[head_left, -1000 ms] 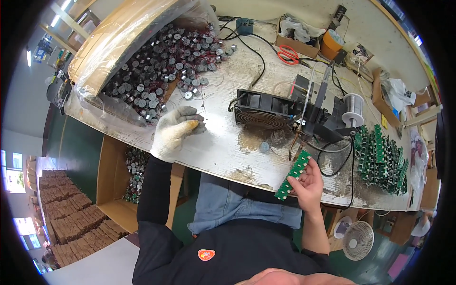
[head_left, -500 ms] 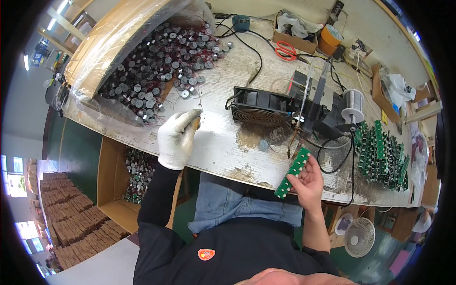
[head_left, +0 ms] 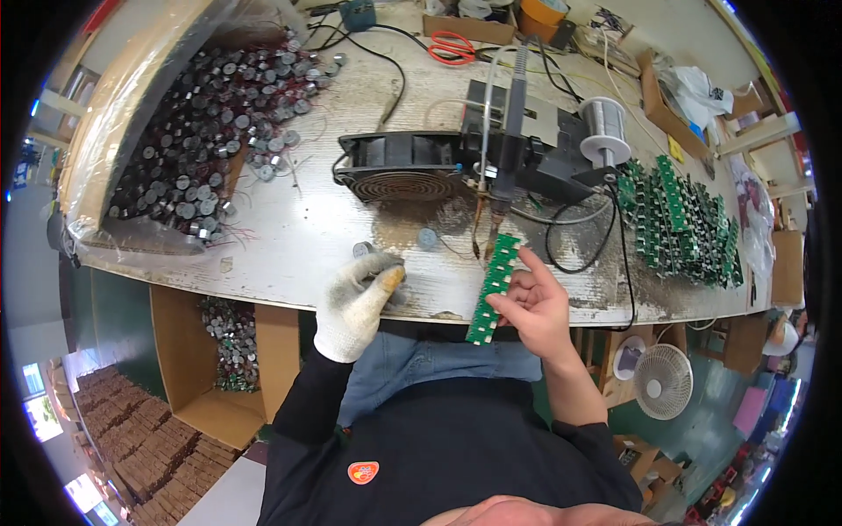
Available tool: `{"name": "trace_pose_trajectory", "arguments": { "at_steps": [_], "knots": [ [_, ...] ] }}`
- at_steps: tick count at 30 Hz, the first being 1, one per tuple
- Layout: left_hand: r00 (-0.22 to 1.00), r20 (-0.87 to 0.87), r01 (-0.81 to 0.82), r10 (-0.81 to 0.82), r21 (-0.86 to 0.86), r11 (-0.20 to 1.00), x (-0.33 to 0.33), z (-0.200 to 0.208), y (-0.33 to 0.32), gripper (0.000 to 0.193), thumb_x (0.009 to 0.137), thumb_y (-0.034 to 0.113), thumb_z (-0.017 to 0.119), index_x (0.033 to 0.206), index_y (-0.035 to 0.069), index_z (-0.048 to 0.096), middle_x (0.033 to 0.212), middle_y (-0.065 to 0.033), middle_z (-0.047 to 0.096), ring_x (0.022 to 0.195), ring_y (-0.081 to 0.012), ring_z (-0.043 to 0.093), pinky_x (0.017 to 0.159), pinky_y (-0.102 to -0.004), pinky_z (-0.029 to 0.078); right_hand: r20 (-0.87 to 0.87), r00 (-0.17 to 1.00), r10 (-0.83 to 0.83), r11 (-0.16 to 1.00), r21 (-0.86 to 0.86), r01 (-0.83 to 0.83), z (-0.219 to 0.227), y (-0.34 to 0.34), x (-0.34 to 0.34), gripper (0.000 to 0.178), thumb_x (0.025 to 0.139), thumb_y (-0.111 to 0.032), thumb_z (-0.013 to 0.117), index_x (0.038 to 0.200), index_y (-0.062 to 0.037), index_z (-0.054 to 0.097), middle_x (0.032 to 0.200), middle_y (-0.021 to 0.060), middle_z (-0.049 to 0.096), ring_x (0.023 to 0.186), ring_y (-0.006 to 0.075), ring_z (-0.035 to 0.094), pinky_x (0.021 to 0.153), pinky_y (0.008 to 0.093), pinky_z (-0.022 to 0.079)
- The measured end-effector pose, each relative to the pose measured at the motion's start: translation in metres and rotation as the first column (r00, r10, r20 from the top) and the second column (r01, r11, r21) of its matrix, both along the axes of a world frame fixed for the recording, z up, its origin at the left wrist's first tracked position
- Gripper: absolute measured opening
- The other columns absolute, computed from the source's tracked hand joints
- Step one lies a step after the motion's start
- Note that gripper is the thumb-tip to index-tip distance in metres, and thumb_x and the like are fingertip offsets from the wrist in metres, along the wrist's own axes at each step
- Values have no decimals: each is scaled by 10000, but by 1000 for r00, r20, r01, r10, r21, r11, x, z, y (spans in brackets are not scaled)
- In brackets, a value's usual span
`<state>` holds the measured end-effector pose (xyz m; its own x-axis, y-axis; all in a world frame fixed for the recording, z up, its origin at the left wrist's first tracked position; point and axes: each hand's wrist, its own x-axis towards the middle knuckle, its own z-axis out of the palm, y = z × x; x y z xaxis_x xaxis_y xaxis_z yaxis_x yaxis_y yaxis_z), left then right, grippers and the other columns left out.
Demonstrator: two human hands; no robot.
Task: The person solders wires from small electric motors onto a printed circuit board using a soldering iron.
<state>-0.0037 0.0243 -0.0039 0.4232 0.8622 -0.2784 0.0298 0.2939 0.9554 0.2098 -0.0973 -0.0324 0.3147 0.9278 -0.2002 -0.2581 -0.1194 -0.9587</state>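
My left hand point(head_left: 353, 307), in a white glove with stained fingertips, is closed in a pinch above the table's front edge. A small round metal part point(head_left: 362, 250) shows against its fingers; its thin wires are hard to make out at the fingertips. My bare right hand point(head_left: 537, 309) grips a long green circuit board strip point(head_left: 493, 294) between thumb and fingers. The strip stands tilted, its upper end just below the tip of the soldering iron point(head_left: 498, 223), which is mounted on a stand. Whether they touch, I cannot tell.
A heap of round metal parts with red wires point(head_left: 210, 140) fills the plastic-lined box at left. A black fan point(head_left: 399, 167), a solder spool point(head_left: 603, 127) and cables stand mid-table. Stacked green boards point(head_left: 684, 228) lie at right. Below left is a cardboard box point(head_left: 189, 390) of parts.
My left hand has come away from the heap toward the right hand, bringing a round part. The right hand still holds the strip, its top now nearer the iron. The view has shifted.
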Motion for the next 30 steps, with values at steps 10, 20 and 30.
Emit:
{"name": "trace_pose_trajectory", "arguments": {
  "at_steps": [10, 20, 30],
  "knots": [
    [957, -248, 191, -151, 148, 970, 36, -6, -17, 142, 824, 106, 646, 864, -29, 663, 795, -100, 599, 689, -133, 560, 623, -251, 433, -111, 990, 84, 996, -28, -88, 8, -1, -6, 726, 823, 53, 650, 1424, -4, 247, 1015, 136, 602, 720, 100, 613, 546, 209, 502],
    [986, -19, 162, -166, -136, 977, 53, -8, -16, 137, 850, 101, 611, 861, -35, 628, 750, -37, 609, 697, -76, 536, 625, -238, 433, -119, 987, 111, 994, 32, -107, 6, -2, -8, 707, 840, 59, 623, 1431, -7, 241, 1057, 145, 599, 738, 104, 612, 567, 211, 512],
    [987, 76, 157, -143, -220, 963, 55, -13, -13, 137, 862, 91, 595, 860, -44, 621, 769, -59, 635, 693, -81, 567, 609, -225, 453, -84, 992, 96, 993, 70, -90, 2, -5, -9, 696, 842, 65, 618, 1428, -11, 251, 1046, 138, 584, 746, 105, 597, 563, 219, 510]
  ]
}}
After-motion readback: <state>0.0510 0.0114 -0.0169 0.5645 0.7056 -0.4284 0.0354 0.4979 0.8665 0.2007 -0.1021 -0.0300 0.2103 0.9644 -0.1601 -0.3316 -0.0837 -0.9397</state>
